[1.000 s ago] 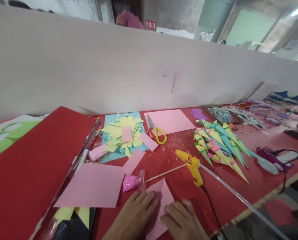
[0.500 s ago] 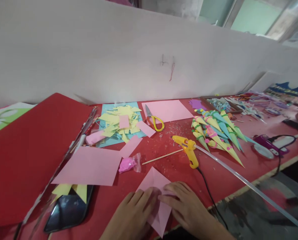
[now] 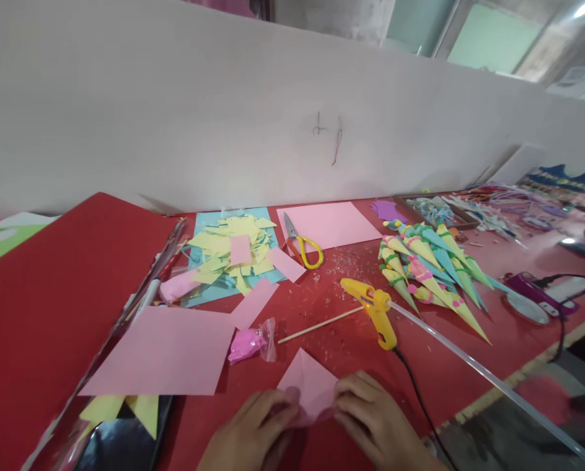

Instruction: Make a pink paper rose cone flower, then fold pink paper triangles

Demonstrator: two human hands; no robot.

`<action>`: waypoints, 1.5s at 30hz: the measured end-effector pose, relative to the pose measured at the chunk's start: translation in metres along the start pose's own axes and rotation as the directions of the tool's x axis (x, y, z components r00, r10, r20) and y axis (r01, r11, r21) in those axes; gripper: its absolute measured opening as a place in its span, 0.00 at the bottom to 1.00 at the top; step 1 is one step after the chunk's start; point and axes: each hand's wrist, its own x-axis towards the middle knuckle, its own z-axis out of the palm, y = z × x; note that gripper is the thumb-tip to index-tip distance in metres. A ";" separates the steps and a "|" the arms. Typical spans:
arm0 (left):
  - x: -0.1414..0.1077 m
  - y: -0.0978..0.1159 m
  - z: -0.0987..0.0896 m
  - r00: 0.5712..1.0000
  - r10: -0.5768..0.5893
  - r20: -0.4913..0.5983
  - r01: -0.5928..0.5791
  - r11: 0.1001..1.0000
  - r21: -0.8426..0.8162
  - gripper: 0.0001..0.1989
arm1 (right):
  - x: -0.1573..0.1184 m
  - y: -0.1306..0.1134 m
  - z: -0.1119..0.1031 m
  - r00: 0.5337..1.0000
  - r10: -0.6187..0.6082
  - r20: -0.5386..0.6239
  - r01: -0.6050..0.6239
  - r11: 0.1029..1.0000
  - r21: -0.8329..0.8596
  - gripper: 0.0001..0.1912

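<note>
A folded pink paper [image 3: 308,383] lies at the front of the red table, its pointed corner facing away from me. My left hand [image 3: 260,425] pinches its left edge, and my right hand [image 3: 365,409] pinches its right edge. The near part of the paper curls up between them. Just beyond are a small bag of pink clay [image 3: 247,344] and a thin wooden stick [image 3: 319,325]. A yellow glue gun [image 3: 373,311] with a long clear glue stick lies to the right.
Yellow-handled scissors [image 3: 304,245], yellow scraps [image 3: 238,242] and pink sheets [image 3: 165,350] lie farther off and left. Decorated paper cones [image 3: 434,268] are piled at the right. A black phone [image 3: 120,445] sits front left, beside a red board [image 3: 71,307].
Both hands have moved from on top of the pink paper to its sides. Its near end, flat before, is now lifted and bent. The view has shifted slightly.
</note>
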 end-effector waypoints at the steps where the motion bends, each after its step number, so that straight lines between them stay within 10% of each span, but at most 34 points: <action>1: 0.000 0.001 0.000 0.999 -0.033 -0.015 0.033 0.999 -0.011 0.12 | 0.001 -0.001 0.001 1.000 0.027 -0.014 -0.027 1.000 0.009 0.16; 18: 0.007 0.001 0.014 0.947 -0.322 -0.001 0.318 0.936 0.150 0.12 | 0.022 -0.006 0.023 0.962 0.143 -0.232 -0.223 0.903 -0.368 0.24; 32: 0.025 0.025 -0.006 0.858 -0.511 0.059 0.471 0.827 0.307 0.11 | 0.023 -0.002 0.030 0.939 0.245 -0.243 -0.322 0.877 -0.358 0.12; 45: 0.019 -0.007 -0.018 0.975 0.013 0.221 -0.074 0.960 0.271 0.26 | 0.021 -0.003 0.029 0.950 0.205 -0.234 -0.286 0.873 -0.396 0.12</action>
